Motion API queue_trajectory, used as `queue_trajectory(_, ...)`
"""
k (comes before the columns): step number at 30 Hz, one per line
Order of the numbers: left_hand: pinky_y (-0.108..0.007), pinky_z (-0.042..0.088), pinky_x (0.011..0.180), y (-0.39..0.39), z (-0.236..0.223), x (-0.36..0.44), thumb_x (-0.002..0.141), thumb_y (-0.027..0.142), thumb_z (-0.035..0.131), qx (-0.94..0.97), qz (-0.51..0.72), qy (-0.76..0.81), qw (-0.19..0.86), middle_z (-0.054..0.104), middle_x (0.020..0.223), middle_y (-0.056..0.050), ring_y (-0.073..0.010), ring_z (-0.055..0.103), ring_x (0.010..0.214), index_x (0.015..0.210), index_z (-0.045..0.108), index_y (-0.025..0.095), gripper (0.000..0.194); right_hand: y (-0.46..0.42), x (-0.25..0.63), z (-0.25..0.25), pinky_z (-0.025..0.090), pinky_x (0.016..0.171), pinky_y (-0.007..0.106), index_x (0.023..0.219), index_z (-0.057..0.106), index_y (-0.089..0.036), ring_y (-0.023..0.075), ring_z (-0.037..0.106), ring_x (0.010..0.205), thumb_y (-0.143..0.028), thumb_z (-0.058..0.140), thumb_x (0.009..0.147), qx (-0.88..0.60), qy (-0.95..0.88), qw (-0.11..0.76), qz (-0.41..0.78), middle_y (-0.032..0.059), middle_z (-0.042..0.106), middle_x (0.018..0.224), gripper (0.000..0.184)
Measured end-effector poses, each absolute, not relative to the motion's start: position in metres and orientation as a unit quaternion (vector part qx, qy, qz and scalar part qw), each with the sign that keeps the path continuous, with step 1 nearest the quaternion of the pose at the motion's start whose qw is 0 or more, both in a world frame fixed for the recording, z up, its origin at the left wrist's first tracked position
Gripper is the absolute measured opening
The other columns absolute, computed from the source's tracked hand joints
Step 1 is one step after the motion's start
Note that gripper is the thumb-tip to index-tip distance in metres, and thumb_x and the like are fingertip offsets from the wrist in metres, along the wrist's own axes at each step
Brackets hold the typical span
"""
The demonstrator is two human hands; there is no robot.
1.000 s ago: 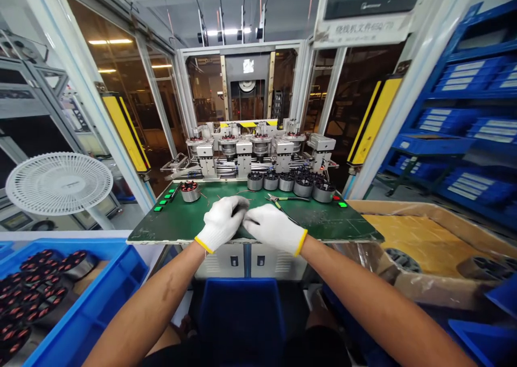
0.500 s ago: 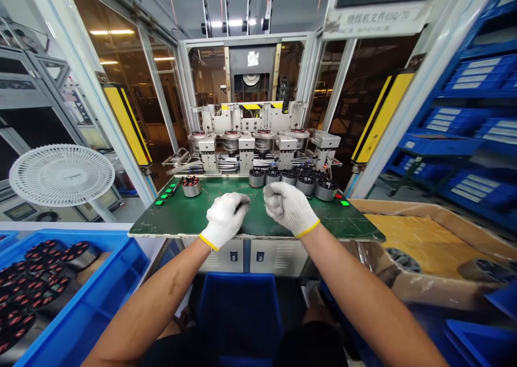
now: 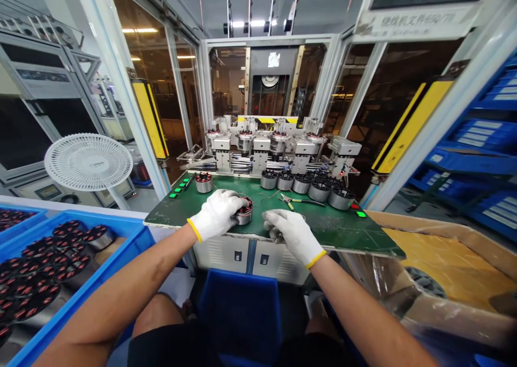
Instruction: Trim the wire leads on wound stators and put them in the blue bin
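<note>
- Wound stator [image 3: 244,214], its red-copper coils showing, stands on the front half of the green work board [image 3: 343,231], near the board's middle.
- Left hand [image 3: 216,214], in a white knit glove with a yellow cuff, lies over the wound stator from the left. Its fingers [image 3: 236,199] curl across the top and down the far side, closed on the stator's rim.
- Right hand [image 3: 291,234], in a matching glove, sits at the board's front edge, just right of the wound stator and not touching it. Its fingers [image 3: 272,221] are half curled and point left. Whether they pinch anything small cannot be told.
- Second wound stator [image 3: 204,183] stands at the back left of the board.
- Unwound stators [image 3: 319,192] stand in a cluster along the back right of the board.
- Yellow-handled pliers [image 3: 301,201] lie on the board, in front of that cluster.
- Winding machine [image 3: 258,151] stands directly behind the board.
- Blue plastic crate [image 3: 137,239], left of the board, holds many wound stators.
- Cardboard box [image 3: 444,237], right of the board, has a yellow lining and holds a stator [image 3: 422,281].
- Pedestal fan [image 3: 88,162] stands beyond the crate, left of the board.
</note>
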State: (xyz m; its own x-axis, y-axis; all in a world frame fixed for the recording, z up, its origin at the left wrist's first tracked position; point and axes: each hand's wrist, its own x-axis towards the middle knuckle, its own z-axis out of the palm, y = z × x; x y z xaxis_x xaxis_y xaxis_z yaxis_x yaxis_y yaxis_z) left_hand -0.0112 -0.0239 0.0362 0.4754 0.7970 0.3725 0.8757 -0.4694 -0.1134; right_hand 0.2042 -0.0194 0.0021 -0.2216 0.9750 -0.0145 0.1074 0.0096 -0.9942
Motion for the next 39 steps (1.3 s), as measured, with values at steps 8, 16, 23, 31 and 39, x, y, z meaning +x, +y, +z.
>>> queue_trajectory(8, -0.038, 0.044, 0.079, -0.027, 0.075, 0.007, 0.076, 0.050, 0.059, -0.795, -0.208, -0.543, 0.173, 0.063, 0.105, -0.009, -0.0294, 0.057, 0.095, 0.121, 0.055, 0.026, 0.051, 0.023, 0.182, 0.014, 0.041, 0.039, 0.018, 0.103, 0.058, -0.015, 0.0076, 0.051, 0.047, -0.033, 0.066, 0.073, -0.454, -0.569, 0.432, 0.532, 0.0030, 0.064, 0.076, 0.036)
queue_trajectory(16, -0.019, 0.044, 0.066, 0.027, 0.080, -0.010, 0.067, 0.023, 0.058, -0.860, -0.056, -0.507, -0.008, 0.071, 0.097, 0.005, -0.0157, 0.064, 0.086, 0.100, 0.069, 0.034, 0.036, 0.029, 0.166, 0.005, 0.029, 0.036, 0.016, 0.100, 0.059, -0.012, 0.0067, 0.043, 0.043, -0.027, 0.067, 0.062, -0.375, -0.562, 0.411, 0.612, -0.0042, 0.050, 0.056, 0.042)
queue_trajectory(23, -0.021, 0.044, 0.063, 0.027, 0.072, -0.024, 0.070, 0.031, 0.057, -0.845, -0.077, -0.528, -0.023, 0.071, 0.098, 0.005, -0.0173, 0.064, 0.086, 0.098, 0.070, 0.034, 0.031, 0.018, 0.233, 0.010, 0.022, 0.039, 0.016, 0.113, 0.054, -0.012, 0.0043, 0.033, 0.043, -0.029, 0.066, 0.062, -0.381, -0.542, 0.459, 0.592, -0.0066, 0.046, 0.058, 0.055)
queue_trajectory(31, -0.022, 0.043, 0.061, 0.021, 0.069, -0.021, 0.069, 0.030, 0.056, -0.814, -0.090, -0.574, -0.010, 0.073, 0.089, 0.002, -0.0182, 0.064, 0.079, 0.092, 0.071, 0.030, 0.028, 0.028, 0.264, 0.047, 0.044, 0.059, 0.026, 0.105, 0.062, -0.016, 0.0133, 0.056, 0.062, -0.028, 0.058, 0.074, -0.532, -0.664, 0.482, 0.209, 0.0036, 0.064, 0.079, 0.034)
queue_trajectory(39, -0.026, 0.046, 0.065, 0.011, 0.068, -0.016, 0.070, 0.032, 0.052, -0.792, -0.092, -0.603, 0.001, 0.072, 0.095, 0.001, -0.0202, 0.064, 0.086, 0.095, 0.070, 0.031, 0.031, -0.009, 0.184, 0.032, 0.042, 0.068, 0.031, 0.128, 0.051, -0.022, 0.0230, 0.062, 0.082, -0.020, 0.036, 0.090, -0.419, -0.885, 0.078, -0.189, 0.0101, 0.065, 0.096, 0.040)
